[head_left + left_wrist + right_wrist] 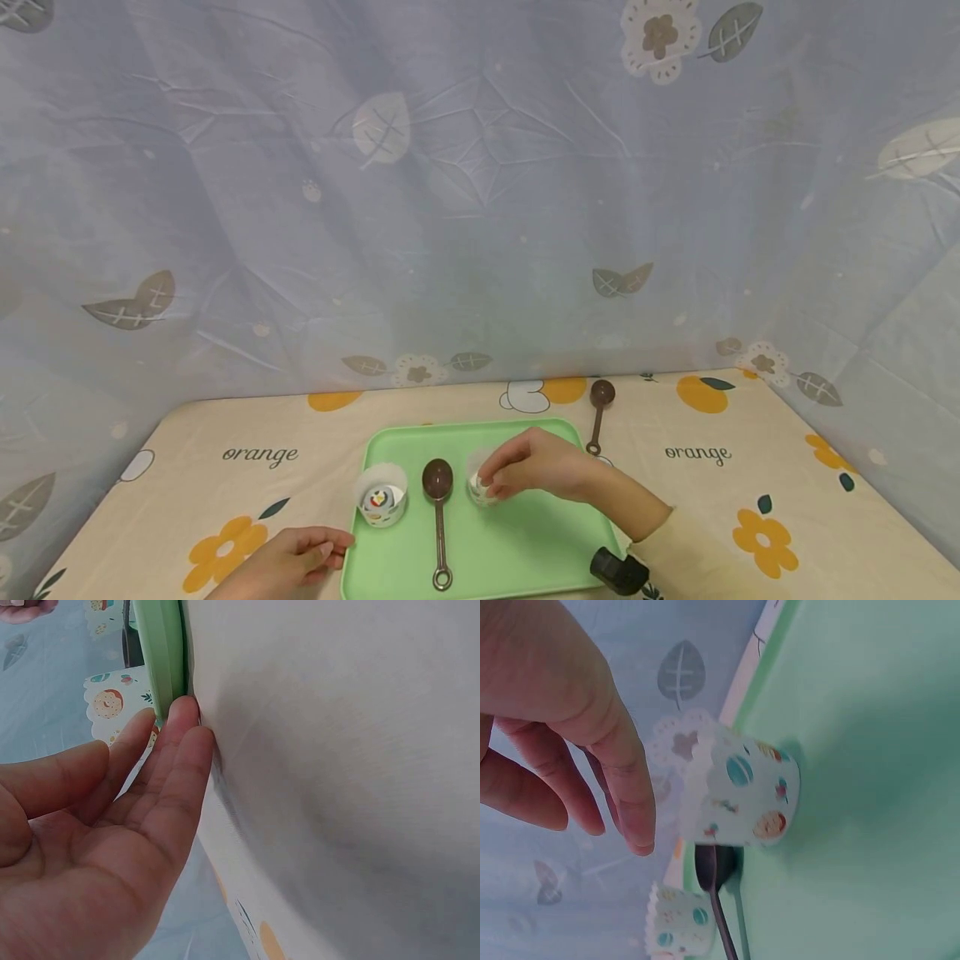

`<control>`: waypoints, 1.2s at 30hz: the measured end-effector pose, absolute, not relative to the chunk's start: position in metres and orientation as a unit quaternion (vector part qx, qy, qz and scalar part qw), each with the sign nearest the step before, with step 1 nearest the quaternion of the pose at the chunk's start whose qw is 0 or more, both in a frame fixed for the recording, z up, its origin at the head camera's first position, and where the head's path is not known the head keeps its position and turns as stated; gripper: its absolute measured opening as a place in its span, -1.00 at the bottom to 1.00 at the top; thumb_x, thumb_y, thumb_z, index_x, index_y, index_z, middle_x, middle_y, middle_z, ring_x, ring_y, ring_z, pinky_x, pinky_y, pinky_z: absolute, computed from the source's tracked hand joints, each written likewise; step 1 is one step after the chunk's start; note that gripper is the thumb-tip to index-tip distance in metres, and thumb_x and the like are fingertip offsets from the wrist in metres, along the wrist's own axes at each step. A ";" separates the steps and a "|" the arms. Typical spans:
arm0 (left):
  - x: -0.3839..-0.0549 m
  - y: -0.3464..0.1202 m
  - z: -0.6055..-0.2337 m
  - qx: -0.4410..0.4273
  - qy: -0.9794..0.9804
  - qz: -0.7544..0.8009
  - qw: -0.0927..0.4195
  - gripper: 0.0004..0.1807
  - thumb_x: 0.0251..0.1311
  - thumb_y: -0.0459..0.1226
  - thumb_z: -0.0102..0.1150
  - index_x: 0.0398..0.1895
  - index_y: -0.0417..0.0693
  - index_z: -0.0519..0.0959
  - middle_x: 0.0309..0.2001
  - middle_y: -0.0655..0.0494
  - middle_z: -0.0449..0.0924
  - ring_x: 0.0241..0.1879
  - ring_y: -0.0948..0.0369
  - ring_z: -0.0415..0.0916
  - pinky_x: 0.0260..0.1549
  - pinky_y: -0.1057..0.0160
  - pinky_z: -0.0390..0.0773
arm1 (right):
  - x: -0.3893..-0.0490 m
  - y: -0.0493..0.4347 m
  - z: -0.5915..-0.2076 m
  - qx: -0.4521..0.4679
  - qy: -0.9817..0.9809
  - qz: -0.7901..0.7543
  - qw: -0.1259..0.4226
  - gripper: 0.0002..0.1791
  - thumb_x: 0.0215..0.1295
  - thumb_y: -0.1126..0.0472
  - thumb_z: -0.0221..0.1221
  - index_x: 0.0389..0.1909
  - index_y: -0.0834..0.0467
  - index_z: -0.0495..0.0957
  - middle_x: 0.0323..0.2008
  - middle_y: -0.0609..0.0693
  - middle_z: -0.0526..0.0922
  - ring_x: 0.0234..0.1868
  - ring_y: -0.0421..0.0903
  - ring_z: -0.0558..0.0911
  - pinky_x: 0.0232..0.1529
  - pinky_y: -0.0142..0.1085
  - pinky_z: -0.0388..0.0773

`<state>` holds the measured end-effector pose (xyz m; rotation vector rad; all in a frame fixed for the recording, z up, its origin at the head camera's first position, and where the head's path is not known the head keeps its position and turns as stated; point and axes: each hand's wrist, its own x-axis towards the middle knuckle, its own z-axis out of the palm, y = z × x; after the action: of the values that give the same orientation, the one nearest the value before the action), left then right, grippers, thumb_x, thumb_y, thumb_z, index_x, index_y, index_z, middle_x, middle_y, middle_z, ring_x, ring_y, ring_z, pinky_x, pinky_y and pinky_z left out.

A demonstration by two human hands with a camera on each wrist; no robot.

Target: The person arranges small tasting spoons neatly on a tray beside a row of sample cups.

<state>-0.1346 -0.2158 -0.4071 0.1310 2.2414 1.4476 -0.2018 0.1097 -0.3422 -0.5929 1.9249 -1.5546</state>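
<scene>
On the green tray [532, 546] stand two white patterned paper baking cups, a left one [384, 508] and a right one [742, 791]. Between them lies a dark brown long-handled scoop [440, 521], its bowl toward the back. My right hand [546, 465] hovers over the right cup with fingers loosely bent. In the right wrist view those fingers are apart from the cup's scalloped rim and hold nothing visible. My left hand [292, 557] rests at the tray's left edge, relaxed fingertips right at its rim. A small colourful round patch shows inside the left cup.
Behind the tray, to the right, a second brown scoop [598, 408] lies on the cream tablecloth [187, 492] printed with oranges and flowers. A pale blue-grey curtain [480, 250] hangs behind the table and along its sides. A black strap device [619, 572] sits at my right wrist.
</scene>
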 end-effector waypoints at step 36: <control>-0.134 -0.209 -0.407 0.006 0.831 0.513 0.216 -0.73 0.33 -0.47 -0.22 -0.07 -0.53 0.43 -0.30 0.07 0.54 -0.30 0.19 0.42 -0.24 0.19 0.52 | -0.237 0.193 -0.326 -0.172 0.758 -0.589 0.223 -0.72 0.23 0.43 0.05 -0.09 0.53 0.46 -0.17 0.22 0.55 -0.14 0.10 0.58 -0.09 -0.12 0.51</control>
<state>-0.1337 -0.2090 -0.4065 0.0167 2.3031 1.4207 -0.2369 0.1925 -0.3257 -0.4754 2.0924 -1.6268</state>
